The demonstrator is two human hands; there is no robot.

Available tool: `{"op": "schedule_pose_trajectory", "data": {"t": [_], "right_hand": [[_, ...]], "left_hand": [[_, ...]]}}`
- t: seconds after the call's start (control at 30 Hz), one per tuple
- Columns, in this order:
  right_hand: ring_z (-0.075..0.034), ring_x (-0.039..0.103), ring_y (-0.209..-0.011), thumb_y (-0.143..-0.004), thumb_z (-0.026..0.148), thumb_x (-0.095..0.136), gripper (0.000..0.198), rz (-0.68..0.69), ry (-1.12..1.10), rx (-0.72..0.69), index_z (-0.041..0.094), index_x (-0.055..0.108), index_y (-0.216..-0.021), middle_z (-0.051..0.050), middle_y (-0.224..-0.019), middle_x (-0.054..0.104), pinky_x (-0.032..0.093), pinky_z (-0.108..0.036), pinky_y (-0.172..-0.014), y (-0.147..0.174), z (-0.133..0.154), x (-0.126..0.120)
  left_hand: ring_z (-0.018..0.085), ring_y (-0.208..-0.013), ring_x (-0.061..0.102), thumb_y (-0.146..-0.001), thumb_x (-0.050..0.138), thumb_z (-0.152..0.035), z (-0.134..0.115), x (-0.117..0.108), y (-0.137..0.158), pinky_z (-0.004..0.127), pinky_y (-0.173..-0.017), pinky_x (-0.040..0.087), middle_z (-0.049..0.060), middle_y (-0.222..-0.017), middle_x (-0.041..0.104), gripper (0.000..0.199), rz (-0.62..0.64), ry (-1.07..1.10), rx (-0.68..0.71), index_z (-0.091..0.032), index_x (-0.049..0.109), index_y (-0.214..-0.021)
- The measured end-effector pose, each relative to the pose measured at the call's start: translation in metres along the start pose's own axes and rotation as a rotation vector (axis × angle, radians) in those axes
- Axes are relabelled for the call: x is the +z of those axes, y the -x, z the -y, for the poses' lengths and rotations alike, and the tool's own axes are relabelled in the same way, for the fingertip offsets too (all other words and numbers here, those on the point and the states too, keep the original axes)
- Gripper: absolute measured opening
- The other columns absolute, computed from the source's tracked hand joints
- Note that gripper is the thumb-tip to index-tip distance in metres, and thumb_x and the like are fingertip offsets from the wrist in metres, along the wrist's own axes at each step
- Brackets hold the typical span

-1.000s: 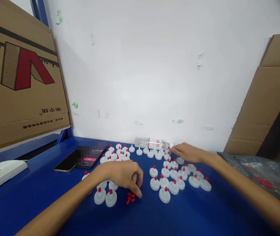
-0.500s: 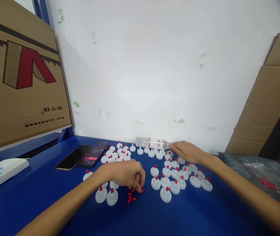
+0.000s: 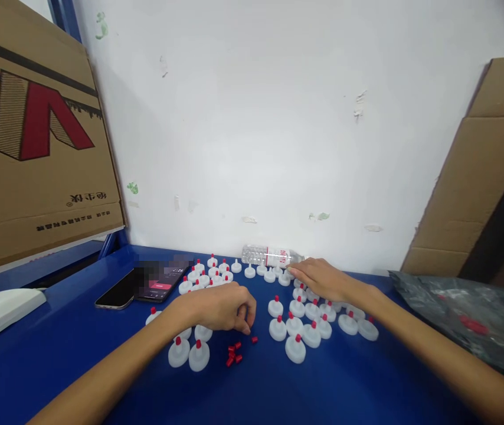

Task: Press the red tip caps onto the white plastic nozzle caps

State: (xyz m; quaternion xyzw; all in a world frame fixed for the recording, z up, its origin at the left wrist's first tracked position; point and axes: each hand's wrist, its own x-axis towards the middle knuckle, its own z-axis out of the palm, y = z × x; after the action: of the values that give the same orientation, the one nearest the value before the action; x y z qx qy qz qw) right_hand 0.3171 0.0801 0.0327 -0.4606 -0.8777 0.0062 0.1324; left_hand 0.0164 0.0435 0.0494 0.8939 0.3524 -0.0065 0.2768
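My left hand (image 3: pixel 228 308) hangs over the blue table with its fingertips pinched together; what they hold, if anything, is hidden. Just below it lie several small loose red caps (image 3: pixel 231 349), one of them (image 3: pixel 254 339) apart from the rest. My right hand (image 3: pixel 325 278) reaches across the right-hand group with fingers stretched out, its fingertips at the row of uncapped white nozzle lids (image 3: pixel 270 275). Round white lids with red tips stand in groups on the left (image 3: pixel 199 356) and on the right (image 3: pixel 295 349). Some on the right are covered by my right hand.
A clear plastic bottle (image 3: pixel 258 255) lies against the white wall. Two phones (image 3: pixel 117 289) and a white power strip (image 3: pixel 6 316) are on the left, below a large carton (image 3: pixel 57 189). A grey plastic bag (image 3: pixel 464 313) and cardboard (image 3: pixel 468 177) occupy the right.
My right hand has moved left and slightly down, from the bottle's neck to the uncapped lids. My left hand has lifted off the loose red caps. The view has shifted slightly.
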Motion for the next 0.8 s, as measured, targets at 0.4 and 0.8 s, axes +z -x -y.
{"op": "schedule_pose_trajectory", "data": {"t": [0.4, 0.8], "right_hand": [[-0.026, 0.07, -0.088, -0.099, 0.065, 0.046, 0.048, -0.201, -0.111, 0.179, 0.024, 0.07, -0.099, -0.006, -0.095, 0.076, 0.05, -0.038, -0.079, -0.004, 0.003, -0.032], [-0.02, 0.071, -0.083, -0.102, 0.05, 0.051, 0.035, -0.027, -0.414, -0.044, 0.03, 0.056, -0.129, -0.003, -0.102, 0.075, 0.056, -0.036, -0.074, 0.0, 0.047, -0.036]], "left_hand": [[0.014, -0.069, 0.07, -0.084, 0.074, -0.014, 0.011, 0.002, -0.005, 0.019, -0.056, 0.044, -0.001, -0.079, 0.077, 0.009, -0.051, -0.056, 0.022, -0.021, 0.076, -0.088], [0.018, -0.068, 0.068, -0.1, 0.06, -0.032, -0.011, -0.008, -0.006, 0.026, -0.066, 0.044, 0.001, -0.081, 0.076, 0.017, -0.487, -0.136, -0.025, -0.022, 0.073, -0.104]]}}
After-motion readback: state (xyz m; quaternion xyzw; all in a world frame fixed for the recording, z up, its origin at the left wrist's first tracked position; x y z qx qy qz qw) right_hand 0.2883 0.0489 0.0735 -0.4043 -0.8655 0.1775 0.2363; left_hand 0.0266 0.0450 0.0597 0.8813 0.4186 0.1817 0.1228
